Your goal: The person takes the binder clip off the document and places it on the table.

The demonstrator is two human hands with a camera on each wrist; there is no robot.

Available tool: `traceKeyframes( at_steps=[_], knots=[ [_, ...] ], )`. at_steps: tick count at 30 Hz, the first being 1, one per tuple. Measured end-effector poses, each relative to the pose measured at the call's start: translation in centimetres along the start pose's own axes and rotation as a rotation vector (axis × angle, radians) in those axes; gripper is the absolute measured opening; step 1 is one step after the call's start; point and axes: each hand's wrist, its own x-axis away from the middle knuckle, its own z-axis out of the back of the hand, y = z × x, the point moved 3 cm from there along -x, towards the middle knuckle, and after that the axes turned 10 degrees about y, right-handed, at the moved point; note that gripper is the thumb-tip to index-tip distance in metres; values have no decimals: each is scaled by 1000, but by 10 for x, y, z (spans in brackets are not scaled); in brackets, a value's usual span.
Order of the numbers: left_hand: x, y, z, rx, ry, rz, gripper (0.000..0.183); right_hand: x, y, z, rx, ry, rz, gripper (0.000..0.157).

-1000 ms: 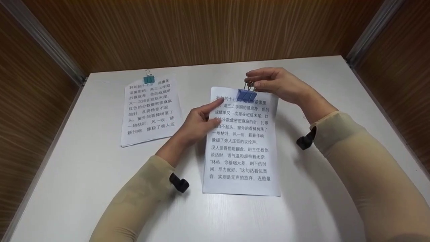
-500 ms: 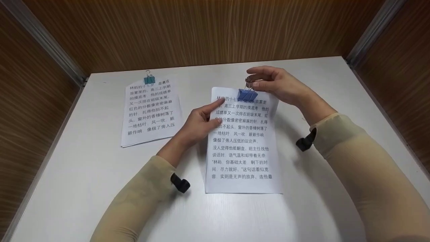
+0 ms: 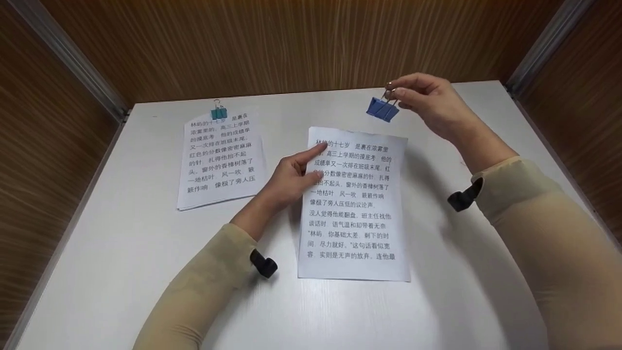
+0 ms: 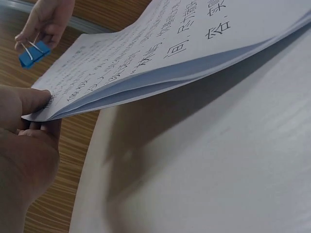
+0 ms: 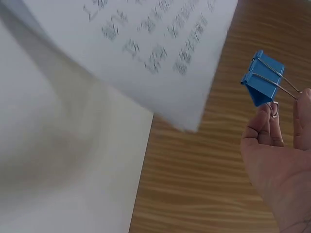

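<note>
The right hand (image 3: pixel 432 104) pinches the blue clip (image 3: pixel 382 110) by its handles, holding it off the sheets (image 3: pixel 352 218). The left hand (image 3: pixel 290 179) pinches the sheets at their left edge. Left of that hand, another stack (image 3: pixel 218 160) lies on the table (image 3: pixel 112 243), a teal clip (image 3: pixel 219 113) at its far edge.

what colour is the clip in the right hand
The clip is blue; the right wrist view shows it best.

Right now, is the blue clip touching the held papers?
Apart. The head view shows tabletop between the blue clip and the top edge of the held papers; the right wrist view agrees.
</note>
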Motion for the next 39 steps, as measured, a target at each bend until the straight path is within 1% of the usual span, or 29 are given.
traceKeyframes(
  at_steps=[4,7,9,11,14,16,21,25,30,39],
  knots=[
    [0,-1,2,-6,6,14,66,1,-2,22,8,37,-26,28],
    [0,-2,2,-10,7,31,66,5,0,40,39,60,-47,30],
    [-1,-3,2,-10,10,36,66,8,3,53,96,67,-66,31],
    [-1,-3,2,-11,16,38,66,11,8,65,177,72,-84,33],
    [-1,-4,3,-12,27,37,66,15,16,84,256,84,-128,37],
    [-2,-5,3,-11,30,35,66,17,22,95,268,107,-162,38],
    [-3,-7,4,0,36,32,66,22,37,120,258,167,-238,34],
    [-2,-7,5,-13,43,28,66,26,47,133,283,181,-261,31],
    [-2,-8,6,-25,53,15,66,31,55,143,324,186,-284,29],
    [-1,-11,7,25,36,36,67,41,72,157,403,173,-280,26]
  ],
)
